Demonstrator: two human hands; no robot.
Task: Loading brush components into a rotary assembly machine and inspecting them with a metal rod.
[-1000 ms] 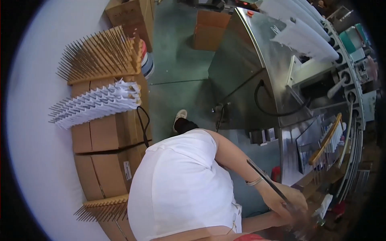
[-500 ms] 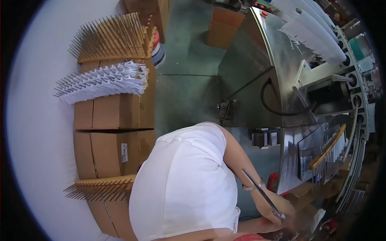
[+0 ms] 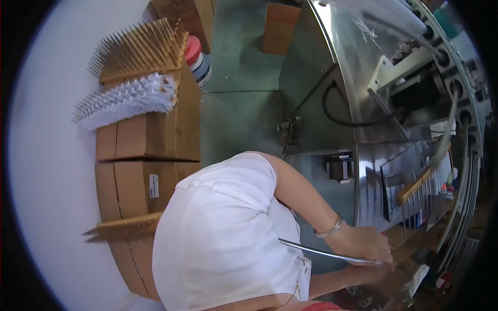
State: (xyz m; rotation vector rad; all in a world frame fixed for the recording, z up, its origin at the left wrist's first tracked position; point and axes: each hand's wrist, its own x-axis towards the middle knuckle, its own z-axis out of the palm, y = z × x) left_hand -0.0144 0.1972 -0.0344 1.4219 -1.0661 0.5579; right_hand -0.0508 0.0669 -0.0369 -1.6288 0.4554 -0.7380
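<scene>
My left hand, with metal bangles at its wrist, is closed at the lower right. A thin shiny metal rod runs from beside the white shirt to its fingertips, and its far end is hidden there. Just below, my right forearm reaches to the same spot. The fingers of my right hand are blurred and partly covered, so I cannot see what they hold. Close by the hands lies a small white piece, perhaps cloth or paper, among dark clutter.
Cardboard boxes line the left wall, bearing racks of upright spikes, one covered in white pieces. A metal machine stands at right, beside a wooden-handled rack and a curved rail with rods.
The rod has swung from steeply slanted to nearly level. My left hand has moved slightly up and right, and the view has shifted a little. White pieces at the upper right have moved.
</scene>
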